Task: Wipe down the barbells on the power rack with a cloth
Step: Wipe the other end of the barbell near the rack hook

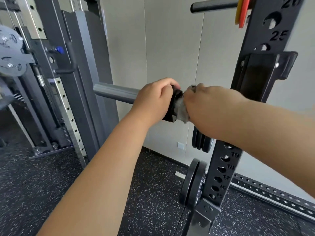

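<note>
The barbell (115, 93) lies level, its long axis running straight out to the left of the rack upright (228, 167), with the bare grey sleeve end farthest from that upright. Both hands sit on it just left of the upright. The left hand (153, 97) curls around a black collar (172, 108) on the sleeve. The right hand (209, 103), nearer the upright, bunches the cloth (180, 108) against the collar's inner face. The right hand and forearm hide the bar toward the upright, so its seat in the J-hook (262, 72) cannot be made out.
</note>
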### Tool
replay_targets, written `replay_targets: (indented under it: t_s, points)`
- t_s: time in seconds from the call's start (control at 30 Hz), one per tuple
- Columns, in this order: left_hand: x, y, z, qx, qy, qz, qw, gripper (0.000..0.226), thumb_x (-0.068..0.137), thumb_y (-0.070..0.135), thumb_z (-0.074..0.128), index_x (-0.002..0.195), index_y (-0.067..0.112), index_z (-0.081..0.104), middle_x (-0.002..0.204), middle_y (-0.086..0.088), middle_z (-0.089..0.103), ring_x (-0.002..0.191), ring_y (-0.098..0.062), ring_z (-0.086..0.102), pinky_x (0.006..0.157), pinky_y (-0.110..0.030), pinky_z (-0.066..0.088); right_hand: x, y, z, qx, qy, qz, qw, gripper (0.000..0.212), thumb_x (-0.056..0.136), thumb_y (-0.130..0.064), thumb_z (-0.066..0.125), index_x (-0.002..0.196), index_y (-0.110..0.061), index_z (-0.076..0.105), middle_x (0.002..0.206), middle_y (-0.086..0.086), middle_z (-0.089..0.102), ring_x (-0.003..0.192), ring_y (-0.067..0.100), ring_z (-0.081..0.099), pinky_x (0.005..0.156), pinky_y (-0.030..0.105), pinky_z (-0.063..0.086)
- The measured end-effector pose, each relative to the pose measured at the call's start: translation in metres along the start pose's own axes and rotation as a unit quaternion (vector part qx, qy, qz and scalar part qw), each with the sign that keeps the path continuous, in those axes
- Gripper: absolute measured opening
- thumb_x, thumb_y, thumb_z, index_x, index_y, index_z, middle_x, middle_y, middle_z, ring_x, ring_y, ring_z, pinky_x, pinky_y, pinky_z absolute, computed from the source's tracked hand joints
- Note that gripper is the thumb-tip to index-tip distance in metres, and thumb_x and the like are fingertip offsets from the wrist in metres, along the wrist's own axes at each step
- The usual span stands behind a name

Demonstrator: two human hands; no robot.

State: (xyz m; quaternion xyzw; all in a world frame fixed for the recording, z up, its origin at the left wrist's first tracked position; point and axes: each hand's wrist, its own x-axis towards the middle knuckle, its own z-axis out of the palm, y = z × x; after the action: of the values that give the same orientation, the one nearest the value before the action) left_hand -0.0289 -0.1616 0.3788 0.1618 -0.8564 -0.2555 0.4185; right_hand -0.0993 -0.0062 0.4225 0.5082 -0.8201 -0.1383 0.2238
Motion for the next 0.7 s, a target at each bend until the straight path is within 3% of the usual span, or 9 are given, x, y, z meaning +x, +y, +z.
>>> replay_targets:
  t_s: [0.1, 0.17, 0.27, 0.4, 0.5, 0.6, 0.67, 0.7]
  points:
    - [0.012, 0.003, 0.004, 0.023, -0.012, -0.016, 1.000, 0.037, 0.098, 0.025, 0.033, 0.095, 0.033, 0.070, 0.096, 0.015, 0.071, 0.095, -0.015, 0.061, 0.085, -0.034, 0.052, 0.006, -0.009, -0.002, 0.001, -0.014, -0.009, 1.000, 0.035, 0.108, -0.024, 0.044, 0.139, -0.008, 0.046, 0.128, 0.011, 0.049, 0.117, 0.030, 0.053, 0.085, 0.040, 0.049]
    - [0.013, 0.003, 0.007, 0.028, 0.004, -0.012, 1.000, 0.037, 0.097, 0.026, 0.033, 0.093, 0.031, 0.069, 0.092, 0.014, 0.070, 0.093, -0.016, 0.061, 0.082, -0.035, 0.052, 0.008, -0.013, -0.004, 0.014, -0.022, 0.010, 1.000, 0.041, 0.107, -0.018, 0.041, 0.147, -0.008, 0.039, 0.133, 0.016, 0.047, 0.119, 0.035, 0.054, 0.081, 0.043, 0.046]
    - [0.011, 0.001, 0.007, 0.018, 0.011, -0.010, 1.000, 0.036, 0.095, 0.027, 0.033, 0.091, 0.031, 0.068, 0.088, 0.013, 0.069, 0.091, -0.017, 0.061, 0.079, -0.034, 0.051, -0.008, -0.019, -0.001, 0.014, -0.002, 0.055, 0.998, 0.053, 0.103, -0.012, 0.037, 0.154, -0.002, 0.025, 0.137, 0.019, 0.041, 0.091, 0.033, 0.052, 0.071, 0.040, 0.039]
    - [0.018, 0.004, 0.004, 0.025, -0.022, -0.036, 0.999, 0.034, 0.097, 0.026, 0.034, 0.088, 0.033, 0.067, 0.087, 0.015, 0.068, 0.090, -0.015, 0.061, 0.078, -0.034, 0.050, -0.022, -0.018, -0.003, 0.065, -0.008, 0.074, 0.995, 0.036, 0.103, -0.014, 0.037, 0.139, -0.008, 0.043, 0.102, 0.008, 0.037, 0.061, 0.020, 0.033, 0.050, 0.034, 0.030]
    - [0.027, 0.011, 0.002, 0.045, -0.071, -0.058, 0.995, 0.035, 0.098, 0.027, 0.036, 0.087, 0.031, 0.069, 0.091, 0.014, 0.068, 0.093, -0.016, 0.060, 0.080, -0.033, 0.049, -0.014, -0.009, -0.012, 0.059, -0.043, 0.030, 0.997, 0.025, 0.108, -0.041, 0.039, 0.117, -0.020, 0.048, 0.095, 0.000, 0.043, 0.072, 0.018, 0.042, 0.066, 0.035, 0.043]
    - [0.035, 0.014, 0.001, 0.067, -0.099, -0.059, 0.991, 0.038, 0.098, 0.029, 0.036, 0.088, 0.031, 0.072, 0.095, 0.012, 0.068, 0.090, -0.015, 0.060, 0.068, -0.034, 0.047, 0.003, 0.000, -0.018, 0.056, -0.092, -0.023, 0.994, 0.054, 0.109, -0.056, 0.025, 0.134, -0.015, 0.051, 0.085, -0.005, 0.045, 0.094, 0.023, 0.050, 0.083, 0.034, 0.037]
    - [0.036, 0.014, 0.002, 0.069, -0.099, -0.062, 0.991, 0.039, 0.098, 0.029, 0.036, 0.088, 0.030, 0.073, 0.093, 0.013, 0.068, 0.088, -0.014, 0.060, 0.066, -0.034, 0.046, 0.010, 0.005, -0.018, 0.071, -0.112, -0.032, 0.991, 0.057, 0.108, -0.056, 0.027, 0.138, -0.012, 0.050, 0.080, -0.005, 0.041, 0.094, 0.021, 0.047, 0.083, 0.031, 0.033]
    - [0.035, 0.013, 0.003, 0.067, -0.093, -0.060, 0.992, 0.038, 0.097, 0.028, 0.036, 0.087, 0.029, 0.073, 0.093, 0.012, 0.069, 0.090, -0.016, 0.061, 0.073, -0.036, 0.050, 0.009, 0.004, -0.019, 0.037, -0.112, -0.044, 0.992, 0.051, 0.109, -0.051, 0.032, 0.142, -0.015, 0.047, 0.085, -0.005, 0.044, 0.097, 0.022, 0.049, 0.083, 0.033, 0.035]
